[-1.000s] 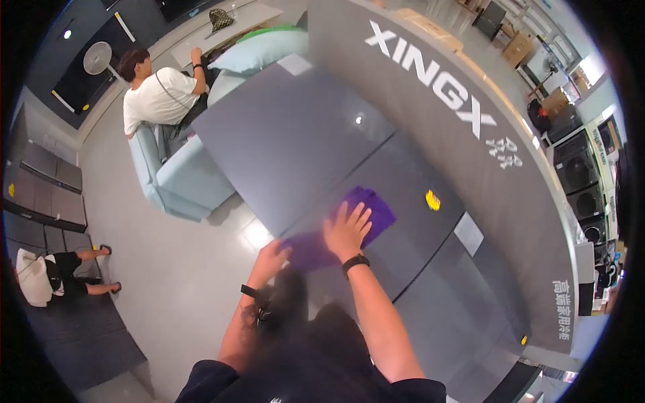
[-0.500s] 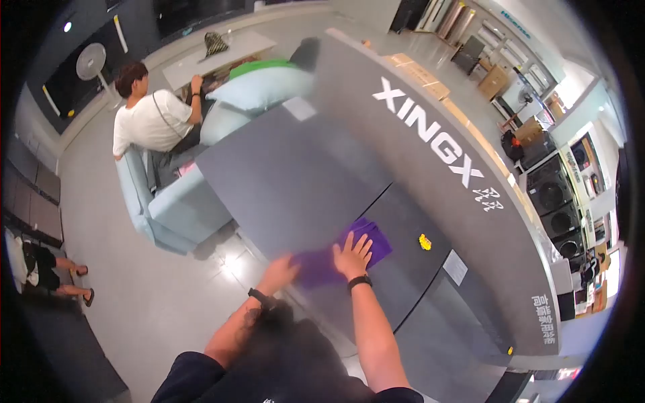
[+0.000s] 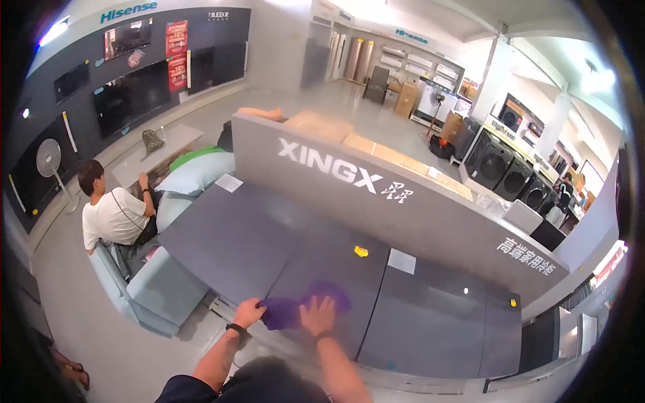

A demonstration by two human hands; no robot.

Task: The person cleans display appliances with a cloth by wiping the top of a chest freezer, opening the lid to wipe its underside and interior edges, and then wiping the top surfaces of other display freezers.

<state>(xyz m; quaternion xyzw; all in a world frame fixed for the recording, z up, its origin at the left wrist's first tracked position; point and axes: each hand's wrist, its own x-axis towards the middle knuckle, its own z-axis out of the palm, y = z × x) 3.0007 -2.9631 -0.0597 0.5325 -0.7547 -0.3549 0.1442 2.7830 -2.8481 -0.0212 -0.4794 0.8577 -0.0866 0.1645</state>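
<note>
My left hand grips purple cloth by its edge; right hand, blurred, fingers splayed on it; could snag yellow sticker if pushed too far forward

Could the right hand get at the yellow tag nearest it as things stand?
Probably yes: the right hand rests on the purple cloth, and only cloth and bare dark surface seem to lie between it and the yellow tag. Nothing upright blocks the way.
</note>
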